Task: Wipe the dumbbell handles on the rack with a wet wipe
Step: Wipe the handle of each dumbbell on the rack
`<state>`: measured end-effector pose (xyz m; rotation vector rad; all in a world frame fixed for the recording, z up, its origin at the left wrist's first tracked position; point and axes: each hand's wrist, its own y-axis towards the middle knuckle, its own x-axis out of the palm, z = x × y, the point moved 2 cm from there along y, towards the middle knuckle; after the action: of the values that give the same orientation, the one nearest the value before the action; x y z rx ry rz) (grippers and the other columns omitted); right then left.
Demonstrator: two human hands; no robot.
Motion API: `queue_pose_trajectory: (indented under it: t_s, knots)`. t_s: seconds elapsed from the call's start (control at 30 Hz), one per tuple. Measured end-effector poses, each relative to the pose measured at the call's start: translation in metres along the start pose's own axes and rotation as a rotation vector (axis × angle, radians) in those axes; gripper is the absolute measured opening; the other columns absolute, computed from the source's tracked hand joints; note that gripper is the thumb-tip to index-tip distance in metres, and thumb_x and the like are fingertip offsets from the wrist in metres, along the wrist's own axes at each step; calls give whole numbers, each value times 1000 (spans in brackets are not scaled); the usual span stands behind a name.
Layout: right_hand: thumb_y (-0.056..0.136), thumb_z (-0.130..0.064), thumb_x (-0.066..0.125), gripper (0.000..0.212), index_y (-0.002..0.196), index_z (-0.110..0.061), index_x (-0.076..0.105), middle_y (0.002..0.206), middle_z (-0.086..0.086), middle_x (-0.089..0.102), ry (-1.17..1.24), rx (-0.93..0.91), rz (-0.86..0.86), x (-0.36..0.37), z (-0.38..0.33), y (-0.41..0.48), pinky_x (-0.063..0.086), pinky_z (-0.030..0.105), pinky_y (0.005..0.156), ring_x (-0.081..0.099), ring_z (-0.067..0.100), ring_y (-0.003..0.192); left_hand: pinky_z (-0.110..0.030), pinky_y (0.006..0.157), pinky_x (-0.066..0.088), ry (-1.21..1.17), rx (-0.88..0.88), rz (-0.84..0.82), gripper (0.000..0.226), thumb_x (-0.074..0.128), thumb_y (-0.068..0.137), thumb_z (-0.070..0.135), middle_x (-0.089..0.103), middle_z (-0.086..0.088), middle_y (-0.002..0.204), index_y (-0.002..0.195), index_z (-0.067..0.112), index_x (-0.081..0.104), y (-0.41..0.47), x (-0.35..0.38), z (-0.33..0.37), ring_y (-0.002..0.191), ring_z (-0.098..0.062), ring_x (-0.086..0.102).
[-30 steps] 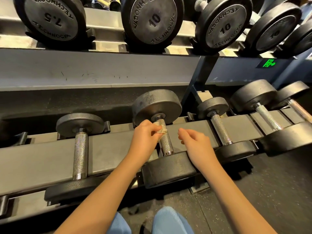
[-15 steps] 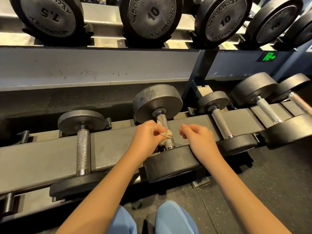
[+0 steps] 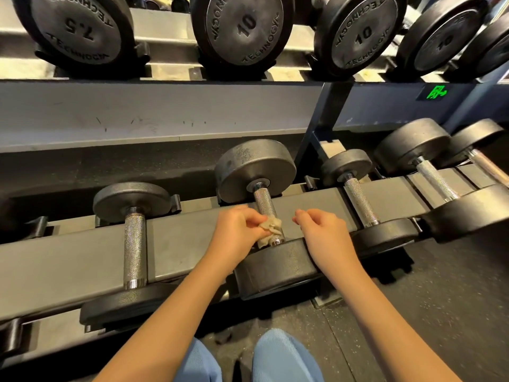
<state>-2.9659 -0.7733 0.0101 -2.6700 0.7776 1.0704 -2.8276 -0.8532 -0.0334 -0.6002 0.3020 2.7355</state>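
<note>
A crumpled beige wet wipe is wrapped against the near end of the knurled handle of the middle dumbbell on the lower rack rail. My left hand grips the wipe and presses it on the handle, close to the front weight head. My right hand hovers just right of that handle with fingers loosely curled and holds nothing; its wrist lies over the front head.
A smaller dumbbell handle lies to the left, another to the right, and a further one beyond. Large 7.5 and 10 plates hang on the upper shelf. My blue-clad knees are below, on dark rubber floor.
My left hand has slid the wipe down the middle handle from its far end toward the near weight head. My right hand has stayed beside the handle.
</note>
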Motion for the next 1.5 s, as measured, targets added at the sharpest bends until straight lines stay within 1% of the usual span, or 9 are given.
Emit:
queue_pose_trajectory:
  t_s: [0.23,0.4,0.5,0.63,0.77,0.93,1.17,1.3,1.5]
  knots:
    - [94,-40,46,46,99,1,65,103,17,66,17,29,-48,1,3,-3,46,42,87,58,30,99,-5,68,37,155,195,160,17,76,78,20,57,8,86,94,13,75,21,-6,12,76,-4,52]
    - [94,-39,47,43,94,-2,68,100,15,68,33,23,-51,0,5,-3,46,42,86,59,30,98,-21,70,43,197,260,-90,18,78,77,23,61,2,89,92,12,77,11,0,15,82,-12,57]
    - [94,-38,48,43,94,1,67,98,17,67,42,28,-46,-1,3,-4,46,42,83,58,31,96,-18,74,44,225,314,-76,18,78,77,20,61,3,89,92,11,77,14,-3,16,83,-11,56]
    - [94,-36,49,43,96,4,65,98,20,66,55,37,-42,-2,1,-5,47,42,84,58,33,97,-27,82,47,278,256,66,19,74,81,16,59,-2,95,98,10,74,24,-6,16,88,-16,56]
    - [95,-37,45,41,96,-3,67,98,15,67,6,48,-69,-3,-2,-6,46,40,82,58,30,95,-2,70,36,239,209,-72,21,77,78,18,56,4,87,96,6,75,12,-5,17,81,-9,52]
    - [97,-39,40,41,98,-10,68,103,11,66,-89,32,-120,0,-6,-10,43,38,80,56,28,96,-9,65,40,212,47,-215,16,75,80,19,56,11,78,94,12,75,-10,-21,10,77,-7,54]
    - [98,-38,36,42,89,-12,68,87,7,65,-369,-165,-80,8,-26,-25,41,35,70,57,27,83,-24,74,42,409,88,77,17,71,83,25,58,2,89,96,15,73,-50,-100,-10,82,-11,53]
    - [94,-39,39,35,97,-20,68,96,0,66,-628,-407,-30,33,-52,-36,36,35,82,56,21,89,-25,77,40,514,71,275,16,68,86,23,55,5,92,100,17,72,-57,-149,-30,85,-10,51]
    - [97,-31,44,36,125,-14,59,127,5,56,-521,-510,-370,86,-85,-43,42,37,96,51,23,115,-25,74,39,389,-151,422,13,68,86,18,61,-1,94,97,13,73,-63,-164,-65,87,-15,55]
